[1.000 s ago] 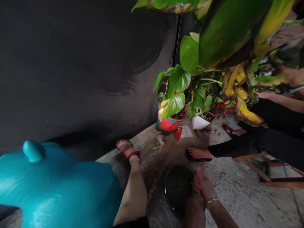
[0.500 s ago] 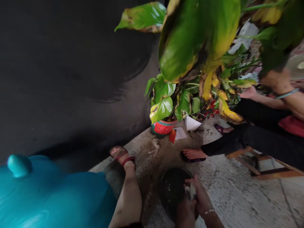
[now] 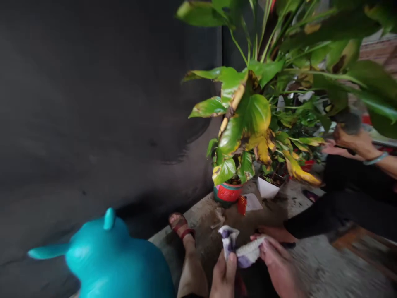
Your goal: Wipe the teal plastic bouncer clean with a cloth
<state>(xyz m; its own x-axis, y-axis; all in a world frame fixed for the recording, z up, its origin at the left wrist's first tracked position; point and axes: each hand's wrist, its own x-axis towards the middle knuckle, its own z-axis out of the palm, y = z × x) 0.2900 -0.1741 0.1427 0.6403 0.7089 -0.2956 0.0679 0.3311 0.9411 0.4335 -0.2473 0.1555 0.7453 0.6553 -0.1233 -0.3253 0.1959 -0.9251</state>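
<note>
A crumpled white and purple cloth [image 3: 248, 251] stretches between my two hands above the floor. My left hand [image 3: 223, 273] pinches its near left part between thumb and fingers, and a folded end stands up past the fingertips. On the other side, my right hand [image 3: 279, 263] grips the right end with thumb and fingers, slightly blurred. What lies dark below the hands is mostly hidden, so I cannot tell whether it is the bucket. Beyond the hands rises a large leafy plant [image 3: 259, 116] with green leaves, several of them yellowed and brown at the edges.
A red and green pot [image 3: 229, 193] stands by the dark wall [image 3: 108, 103], beside a white planter [image 3: 268, 188]. A turquoise animal figure [image 3: 124, 260] is at the lower left. At right, a person in dark trousers [image 3: 344, 203] sits near a wooden stool [image 3: 350, 240].
My hands have risen from over the dark bucket, moved apart, and now hold the cloth partly spread. The view has tilted up and shifted left, showing more plant and turquoise figure.
</note>
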